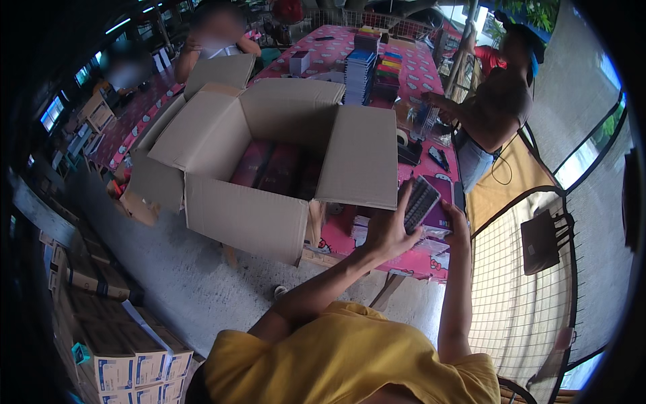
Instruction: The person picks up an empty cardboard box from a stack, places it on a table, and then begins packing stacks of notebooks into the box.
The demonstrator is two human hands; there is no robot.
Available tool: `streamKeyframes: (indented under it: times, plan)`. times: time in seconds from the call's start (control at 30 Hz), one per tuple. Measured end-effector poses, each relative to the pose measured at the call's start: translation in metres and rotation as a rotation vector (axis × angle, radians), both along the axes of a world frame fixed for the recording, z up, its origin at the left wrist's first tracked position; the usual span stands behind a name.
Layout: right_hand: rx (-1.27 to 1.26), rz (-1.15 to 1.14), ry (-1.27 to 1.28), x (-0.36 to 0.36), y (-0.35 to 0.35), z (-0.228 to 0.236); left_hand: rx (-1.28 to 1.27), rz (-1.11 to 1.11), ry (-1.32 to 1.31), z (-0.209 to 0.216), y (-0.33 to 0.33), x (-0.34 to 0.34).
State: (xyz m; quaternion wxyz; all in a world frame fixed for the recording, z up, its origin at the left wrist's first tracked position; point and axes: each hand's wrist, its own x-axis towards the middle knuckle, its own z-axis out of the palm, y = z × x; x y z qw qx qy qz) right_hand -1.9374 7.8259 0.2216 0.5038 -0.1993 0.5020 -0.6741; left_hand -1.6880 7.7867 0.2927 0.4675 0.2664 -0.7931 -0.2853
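Left hand point(387, 229): curled around the near edge of a pack of small dark items point(420, 202), holding it up just right of the open box.
Right hand point(459, 222): gripping the far side of the same pack; a magenta packet point(439, 214) sits behind it.
Pack position: in the air over the pink patterned surface point(420, 259), not yet in the box.
Cardboard box point(269, 161): large, flaps open, dark red packs already lying inside; room appears left.
Progress: judged partway, some packed, this pack in hand.
Surroundings: stacked colourful packs point(367, 67) farther along; a person point(494, 108) stands at right; cartons point(128, 350) on the floor at left.
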Motion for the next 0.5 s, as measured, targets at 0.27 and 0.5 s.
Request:
streamKeyframes:
  times: [0.27,0.5]
  plan:
    - [-0.617,-0.034,-0.517,-0.004,0.025,-0.013,1.597,-0.986,0.871,0.044,0.022,0.119]
    - [-0.945,0.26,-0.335,0.091,-0.009,0.129,1.824,-1.683,1.473,0.028,-0.076,0.221]
